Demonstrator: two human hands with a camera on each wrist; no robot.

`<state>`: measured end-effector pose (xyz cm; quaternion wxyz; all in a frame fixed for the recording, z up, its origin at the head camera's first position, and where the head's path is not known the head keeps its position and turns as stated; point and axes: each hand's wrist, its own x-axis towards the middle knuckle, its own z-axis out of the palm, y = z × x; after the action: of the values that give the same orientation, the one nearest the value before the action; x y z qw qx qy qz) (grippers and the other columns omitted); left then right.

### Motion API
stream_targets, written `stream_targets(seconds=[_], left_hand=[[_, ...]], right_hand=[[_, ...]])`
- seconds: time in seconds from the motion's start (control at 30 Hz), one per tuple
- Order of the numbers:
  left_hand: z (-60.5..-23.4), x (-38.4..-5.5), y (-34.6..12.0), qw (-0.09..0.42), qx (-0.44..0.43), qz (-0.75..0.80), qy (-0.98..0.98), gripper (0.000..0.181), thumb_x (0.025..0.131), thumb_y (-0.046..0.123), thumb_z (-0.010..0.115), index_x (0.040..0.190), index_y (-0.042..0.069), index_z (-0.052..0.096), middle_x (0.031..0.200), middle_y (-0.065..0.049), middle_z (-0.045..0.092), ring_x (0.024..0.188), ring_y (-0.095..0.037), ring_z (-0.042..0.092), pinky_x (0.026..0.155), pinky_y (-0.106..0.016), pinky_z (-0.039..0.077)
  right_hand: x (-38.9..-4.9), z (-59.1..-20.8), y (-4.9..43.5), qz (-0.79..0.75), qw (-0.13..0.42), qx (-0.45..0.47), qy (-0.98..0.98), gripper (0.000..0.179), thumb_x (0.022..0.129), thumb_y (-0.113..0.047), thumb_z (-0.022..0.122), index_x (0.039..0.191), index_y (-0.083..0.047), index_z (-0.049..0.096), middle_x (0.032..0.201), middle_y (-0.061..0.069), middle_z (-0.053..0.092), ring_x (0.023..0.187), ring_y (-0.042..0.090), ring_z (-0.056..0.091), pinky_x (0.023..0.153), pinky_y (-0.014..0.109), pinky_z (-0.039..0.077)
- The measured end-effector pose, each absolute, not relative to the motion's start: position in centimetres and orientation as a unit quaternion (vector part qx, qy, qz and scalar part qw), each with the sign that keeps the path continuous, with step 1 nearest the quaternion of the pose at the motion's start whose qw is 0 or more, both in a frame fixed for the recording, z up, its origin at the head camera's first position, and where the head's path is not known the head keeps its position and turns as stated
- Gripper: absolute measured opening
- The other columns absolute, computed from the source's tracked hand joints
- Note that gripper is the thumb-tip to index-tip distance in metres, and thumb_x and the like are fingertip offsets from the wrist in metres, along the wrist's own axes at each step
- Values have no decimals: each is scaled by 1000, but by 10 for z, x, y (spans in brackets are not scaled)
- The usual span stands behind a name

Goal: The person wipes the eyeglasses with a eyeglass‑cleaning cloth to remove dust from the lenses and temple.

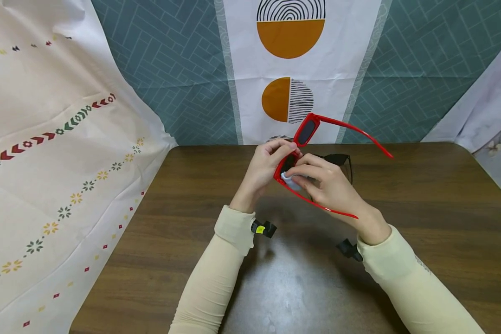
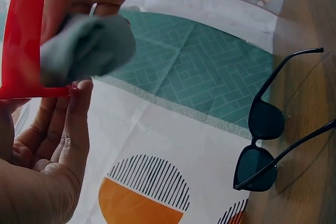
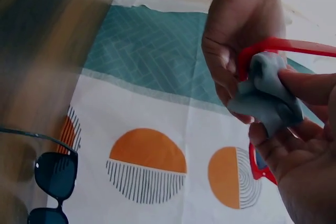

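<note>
A pair of red sunglasses [image 1: 306, 130] with dark lenses is held up above the table, its arms unfolded and pointing right. My left hand [image 1: 264, 168] pinches the frame near the bridge. In my right hand [image 1: 331, 183] a small light grey-blue cloth [image 3: 270, 95] is bunched between thumb and fingers. The cloth presses against the lower dark lens in the head view. The left wrist view shows the cloth [image 2: 92, 48] right behind the red frame [image 2: 23, 35], with the left fingertips at the frame's edge.
Black sunglasses [image 2: 257, 145] stand on the wooden table [image 1: 171, 260] behind the right hand, arms unfolded. A patterned cloth backdrop [image 1: 183, 69] hangs along the table's far edge. White embroidered fabric [image 1: 67, 153] drapes at the left.
</note>
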<state>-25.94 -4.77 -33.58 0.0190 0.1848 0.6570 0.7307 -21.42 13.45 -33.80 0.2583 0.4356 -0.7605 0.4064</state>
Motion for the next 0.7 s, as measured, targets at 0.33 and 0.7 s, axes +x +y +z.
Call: stream_targets(seconds=[0.33, 0.7], left_hand=[[-336, -259, -46, 16, 183, 733, 655, 24, 105, 20, 61, 107, -1, 72, 103, -9, 70, 92, -21, 65, 80, -28, 59], [-337, -258, -45, 6, 190, 736, 650, 23, 104, 19, 62, 106, -2, 72, 103, -9, 70, 94, -21, 63, 73, -26, 57]], right_hand=[[-213, -338, 131, 377, 369, 353, -773, 21, 86, 12, 77, 106, 5, 75, 96, 17, 64, 86, 26, 63, 69, 26, 52], [-211, -345, 121, 421, 314, 362, -770, 25, 85, 13, 78, 108, 3, 76, 98, 13, 67, 87, 23, 64, 75, 12, 47]])
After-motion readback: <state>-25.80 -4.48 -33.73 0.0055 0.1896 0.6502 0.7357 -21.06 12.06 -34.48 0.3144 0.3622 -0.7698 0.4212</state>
